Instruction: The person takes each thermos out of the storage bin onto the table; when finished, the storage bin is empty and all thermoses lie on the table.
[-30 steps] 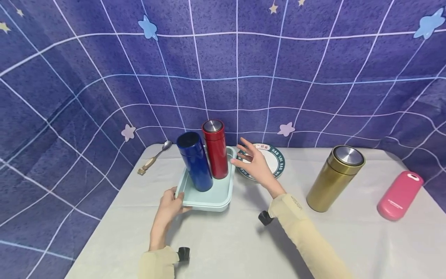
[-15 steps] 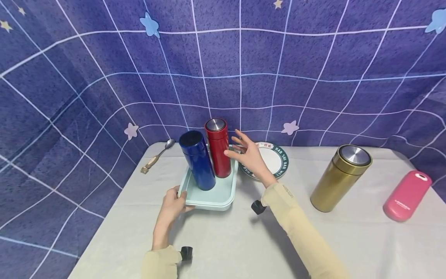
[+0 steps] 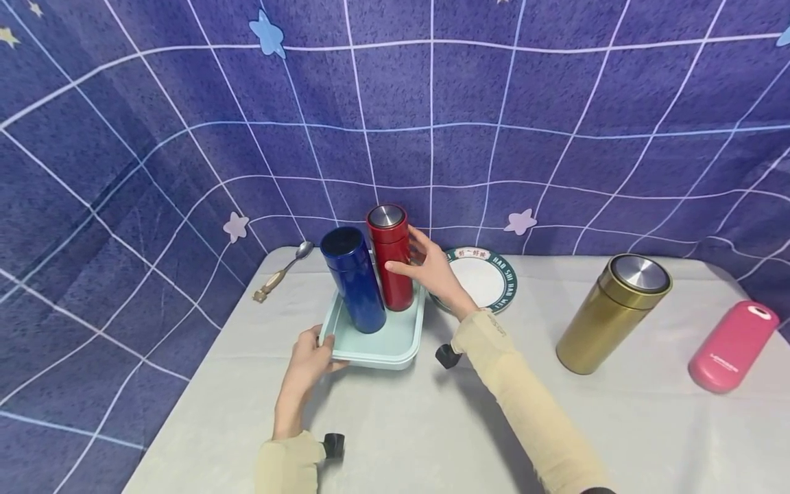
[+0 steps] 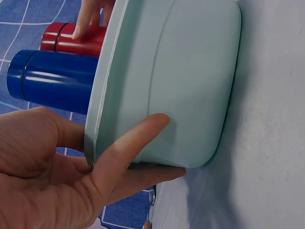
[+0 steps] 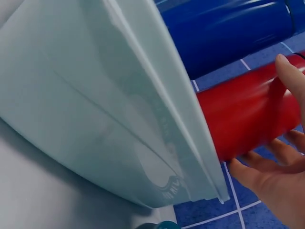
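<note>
A pale mint plastic container (image 3: 378, 359) sits left of the table's middle in the head view. Two thermos flasks stand in it: a blue flask (image 3: 358, 288) with a dark lid, and behind it to the right a red flask (image 3: 398, 291) with a steel-topped lid. My left hand (image 3: 310, 355) grips the container's near left corner, its fingers spread on the outer wall (image 4: 190, 90) in the left wrist view. My right hand (image 3: 437, 273) holds the red flask from the right. Its thumb lies across the front, and the other fingers pass behind, partly hidden.
Behind my right hand lies a green-rimmed plate (image 3: 480, 280). To the right are a gold thermos flask (image 3: 611, 312) and a pink case (image 3: 733, 346). A spoon (image 3: 282, 272) lies at the back left. A blue patterned cloth (image 3: 395, 103) hangs behind the table.
My right hand has moved left from above the plate and taken hold of the red flask. My left hand has kept its grip on the container. The head view has shifted slightly.
</note>
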`<state>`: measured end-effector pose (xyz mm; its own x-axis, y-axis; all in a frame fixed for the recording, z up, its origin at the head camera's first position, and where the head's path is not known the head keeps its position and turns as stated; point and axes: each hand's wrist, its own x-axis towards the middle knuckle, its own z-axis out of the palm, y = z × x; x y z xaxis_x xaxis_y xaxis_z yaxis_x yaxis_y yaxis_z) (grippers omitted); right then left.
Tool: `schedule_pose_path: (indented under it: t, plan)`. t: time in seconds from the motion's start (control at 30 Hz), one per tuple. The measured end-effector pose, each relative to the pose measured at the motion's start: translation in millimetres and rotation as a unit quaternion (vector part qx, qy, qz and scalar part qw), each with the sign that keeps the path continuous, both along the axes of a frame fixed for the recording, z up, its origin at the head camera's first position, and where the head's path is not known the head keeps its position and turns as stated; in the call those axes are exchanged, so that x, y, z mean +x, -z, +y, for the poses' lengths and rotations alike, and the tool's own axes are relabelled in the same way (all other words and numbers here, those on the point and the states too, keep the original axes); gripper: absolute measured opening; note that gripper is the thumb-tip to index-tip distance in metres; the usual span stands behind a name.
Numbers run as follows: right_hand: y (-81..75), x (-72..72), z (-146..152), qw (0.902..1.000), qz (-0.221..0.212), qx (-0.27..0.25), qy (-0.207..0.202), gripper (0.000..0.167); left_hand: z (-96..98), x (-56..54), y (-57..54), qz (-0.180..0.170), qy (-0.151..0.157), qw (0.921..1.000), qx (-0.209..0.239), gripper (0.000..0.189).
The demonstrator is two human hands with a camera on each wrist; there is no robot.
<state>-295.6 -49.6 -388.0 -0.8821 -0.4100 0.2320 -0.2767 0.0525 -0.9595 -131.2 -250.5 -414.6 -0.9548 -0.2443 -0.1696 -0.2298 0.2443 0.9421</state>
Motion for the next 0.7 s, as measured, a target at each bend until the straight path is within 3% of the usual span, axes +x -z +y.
schedule_pose_path:
  t: [0.3, 0.7]
  plan:
    - [6.2, -4.9, -11.4, 0.9999, 0.013, -0.008, -0.006, 0.068, 2.2, 0.5, -2.3, 0.005, 0.002, 1.0000, -0.002, 0.040]
    - [8.9, -2.5, -10.2, 0.9982, 0.037, -0.009, 0.047, 0.063, 2.2, 0.5, -3.7, -0.001, -0.001, 0.9999, -0.012, 0.040]
